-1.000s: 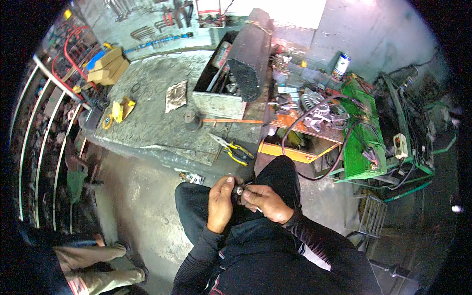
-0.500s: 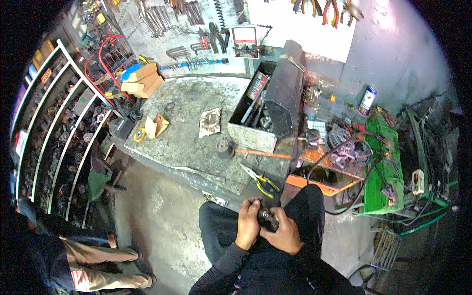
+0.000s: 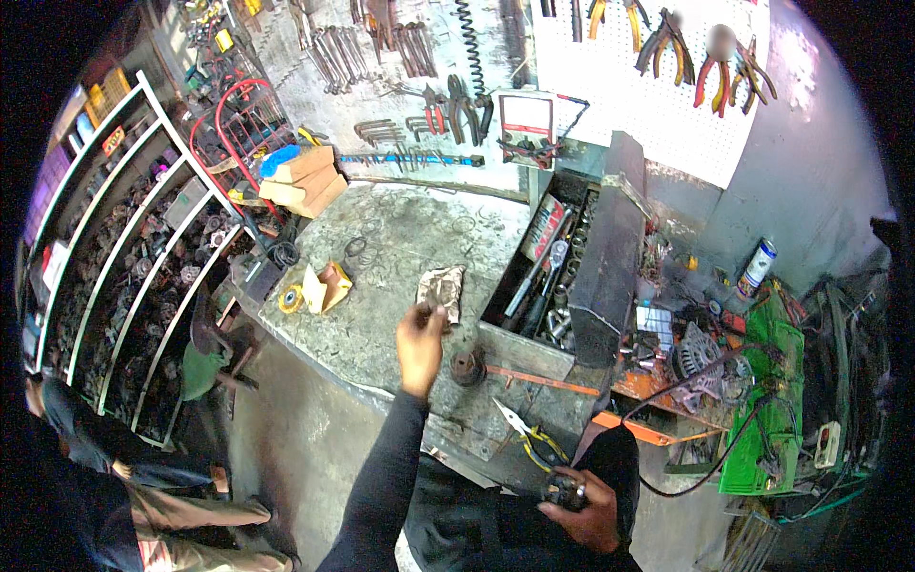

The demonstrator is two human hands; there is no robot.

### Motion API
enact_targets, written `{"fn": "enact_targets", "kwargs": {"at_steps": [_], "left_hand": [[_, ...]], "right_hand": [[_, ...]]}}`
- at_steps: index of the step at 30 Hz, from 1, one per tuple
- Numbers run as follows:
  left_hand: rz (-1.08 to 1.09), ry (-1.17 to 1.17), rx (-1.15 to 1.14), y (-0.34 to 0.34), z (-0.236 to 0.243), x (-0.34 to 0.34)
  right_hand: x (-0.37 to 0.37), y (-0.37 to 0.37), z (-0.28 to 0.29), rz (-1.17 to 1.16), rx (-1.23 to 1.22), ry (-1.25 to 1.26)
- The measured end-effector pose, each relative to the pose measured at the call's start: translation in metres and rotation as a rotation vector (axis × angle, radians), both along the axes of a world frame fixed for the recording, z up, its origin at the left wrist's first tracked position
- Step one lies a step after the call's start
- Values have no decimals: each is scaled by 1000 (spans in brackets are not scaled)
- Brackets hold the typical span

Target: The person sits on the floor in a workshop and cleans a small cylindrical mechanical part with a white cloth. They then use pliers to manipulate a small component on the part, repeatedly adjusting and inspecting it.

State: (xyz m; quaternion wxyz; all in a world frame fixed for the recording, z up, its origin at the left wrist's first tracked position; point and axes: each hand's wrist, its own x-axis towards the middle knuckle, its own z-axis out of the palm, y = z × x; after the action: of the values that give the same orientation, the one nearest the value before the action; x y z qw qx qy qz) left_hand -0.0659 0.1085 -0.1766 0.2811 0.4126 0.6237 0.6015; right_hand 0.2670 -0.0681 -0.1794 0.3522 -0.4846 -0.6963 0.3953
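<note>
My left hand (image 3: 420, 355) reaches out over the bench, fingers pinched together beside a crumpled, stained cloth or paper (image 3: 446, 286). Something small and dark shows at its fingertips, too unclear to name. Close to my lap, my right hand (image 3: 593, 513) is wrapped round a dark, roundish metal part (image 3: 564, 490). A dark cylindrical metal piece (image 3: 467, 368) stands on the bench, right of my left wrist. Long-nose pliers with yellow and black handles (image 3: 534, 440) lie near the bench's front edge, just beyond my right hand.
An open metal toolbox (image 3: 526, 349) with sockets and ratchets stands on the bench (image 3: 372, 329). To its right are an alternator (image 3: 701, 357) and a green crate (image 3: 762, 434) with cables. Metal shelving (image 3: 157, 248) fills the left. Another person's legs (image 3: 195, 510) show at lower left.
My left hand has left the metal part and moved forward over the bench to the crumpled sheet. The right hand keeps the part, now further right and lower. The whole view has shifted.
</note>
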Motion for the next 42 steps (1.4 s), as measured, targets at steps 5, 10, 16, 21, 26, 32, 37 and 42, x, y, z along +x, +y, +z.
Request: {"fn": "enact_targets", "kwargs": {"at_steps": [5,10,16,21,26,32,37,42], "left_hand": [[145,862,-126,112,-112,-80],[266,541,-374,108,-143,-148],[-74,-1094,195,19,-48,-96],[-295,-1361,313,-91,-39,-88],[-174,-1299,346,-165,-12,7],[-334,-1323,73,-226,-28,100],[-535,-1134,-19,-244,-16,139],[-459,-1185,-321,-256,-31,147]], "right_hand": [[6,-17,5,-40,-359,138],[1,-35,44,-82,-443,190],[0,-31,33,-222,-326,289],[-17,-17,54,8,-133,159],[-32,-18,58,26,-19,220],[-46,-17,56,89,339,58],[-25,-48,40,17,206,-184],[-5,-68,45,114,153,-74]]}}
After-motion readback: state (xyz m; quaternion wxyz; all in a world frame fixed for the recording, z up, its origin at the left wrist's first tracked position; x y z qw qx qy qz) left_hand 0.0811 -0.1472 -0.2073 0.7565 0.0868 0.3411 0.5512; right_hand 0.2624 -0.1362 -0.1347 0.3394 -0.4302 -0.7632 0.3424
